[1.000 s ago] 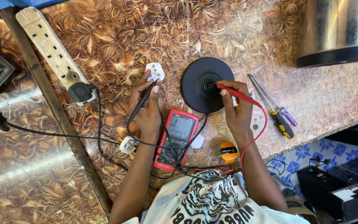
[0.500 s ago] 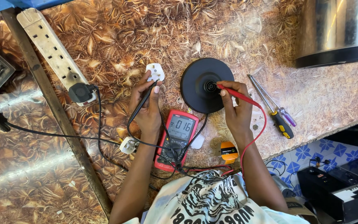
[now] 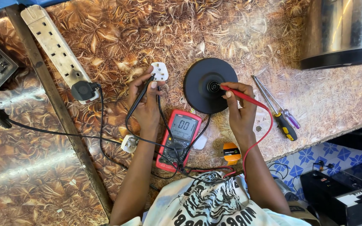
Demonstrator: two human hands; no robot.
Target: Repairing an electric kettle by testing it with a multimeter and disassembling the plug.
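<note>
My left hand [image 3: 146,100] grips a black test probe [image 3: 138,101] with its tip against a white mains plug [image 3: 159,71] lying on the patterned counter. My right hand [image 3: 240,106] pinches a red test probe [image 3: 243,95], whose tip touches the centre contact of a round black kettle base [image 3: 204,86]. Between my forearms lies a red multimeter [image 3: 178,138] with its display lit. Black and red leads run from it to the probes.
A white power strip [image 3: 53,44] with a black plug [image 3: 83,90] in it lies at upper left. Two screwdrivers [image 3: 278,111] rest right of the base. A steel kettle body [image 3: 342,31] stands at upper right. A small orange tool [image 3: 231,152] and another white plug [image 3: 129,144] lie near the meter.
</note>
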